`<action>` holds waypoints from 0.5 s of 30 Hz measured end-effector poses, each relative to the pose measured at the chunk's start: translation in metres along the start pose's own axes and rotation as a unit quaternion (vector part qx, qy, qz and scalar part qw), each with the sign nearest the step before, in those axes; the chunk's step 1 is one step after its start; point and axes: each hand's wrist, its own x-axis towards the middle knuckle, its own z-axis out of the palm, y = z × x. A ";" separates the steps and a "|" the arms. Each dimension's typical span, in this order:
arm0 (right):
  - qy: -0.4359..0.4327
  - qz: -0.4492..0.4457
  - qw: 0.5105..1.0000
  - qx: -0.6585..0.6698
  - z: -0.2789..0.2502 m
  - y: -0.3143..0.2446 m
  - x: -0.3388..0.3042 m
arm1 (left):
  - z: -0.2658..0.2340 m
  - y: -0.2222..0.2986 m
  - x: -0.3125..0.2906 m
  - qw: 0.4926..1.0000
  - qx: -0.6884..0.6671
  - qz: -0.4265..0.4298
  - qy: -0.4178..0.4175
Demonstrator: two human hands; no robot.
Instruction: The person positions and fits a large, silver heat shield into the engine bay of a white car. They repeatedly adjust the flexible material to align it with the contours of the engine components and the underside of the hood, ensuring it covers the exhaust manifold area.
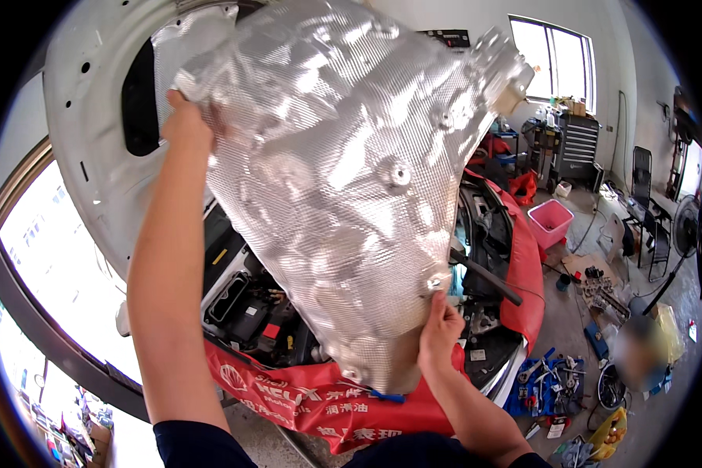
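A large silver heat shield (343, 179) of dimpled metal sheet fills the middle of the view, tilted and raised over an open engine bay. My left hand (186, 123) is closed on its upper left edge, with some of the fingers hidden behind the sheet. Lower down, my right hand (440, 331) pinches the right edge near a mounting hole, thumb in front. Several round holes and bumps mark the shield's face. Behind it, the engine bay (257, 320) of a car shows only along the sides.
A raised white hood (93, 117) stands at the left. Red fender covers (312, 409) drape the car's front and right side. On the floor at right lie a blue tool tray (550, 386), a pink bin (550, 222) and loose parts. A grey tool cabinet (576, 148) stands at the back.
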 end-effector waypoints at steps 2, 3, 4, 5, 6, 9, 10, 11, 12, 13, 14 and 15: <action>0.021 -0.019 0.999 -0.029 -0.005 0.005 0.014 | -0.005 -0.003 0.006 0.998 0.056 -0.038 0.012; 0.029 -0.026 0.999 -0.034 -0.007 0.009 0.013 | -0.010 -0.004 0.017 0.997 0.047 -0.064 0.005; 0.025 -0.043 0.998 -0.033 -0.008 0.004 0.009 | -0.015 -0.015 0.027 0.997 0.016 -0.072 -0.011; 0.021 -0.046 0.998 -0.032 -0.010 0.011 0.004 | -0.022 -0.021 0.035 0.996 -0.015 -0.078 -0.026; 0.028 -0.054 0.996 -0.061 -0.015 0.018 0.001 | -0.021 -0.029 0.029 0.996 -0.020 -0.077 -0.028; 0.003 -0.058 0.994 -0.097 -0.030 0.033 -0.006 | -0.020 -0.043 0.012 0.998 0.008 -0.067 -0.003; -0.032 -0.049 0.993 -0.104 -0.032 0.034 -0.008 | -0.019 -0.041 0.013 0.998 0.027 -0.062 -0.005; -0.030 -0.053 0.993 -0.103 -0.035 0.032 -0.009 | -0.019 -0.041 0.014 0.997 0.044 -0.057 -0.008; -0.071 -0.068 0.980 -0.174 -0.040 0.024 -0.011 | -0.016 -0.039 0.008 0.999 0.018 -0.018 -0.024; -0.110 -0.081 0.960 -0.245 -0.046 0.021 -0.011 | -0.010 -0.036 0.005 0.999 0.014 -0.025 -0.030; -0.135 -0.316 0.860 -0.378 -0.054 0.006 -0.001 | -0.006 -0.030 0.004 0.998 0.011 -0.003 -0.056; -0.122 -0.273 0.901 -0.313 -0.063 -0.013 0.009 | -0.002 -0.025 0.005 0.997 0.006 0.018 -0.081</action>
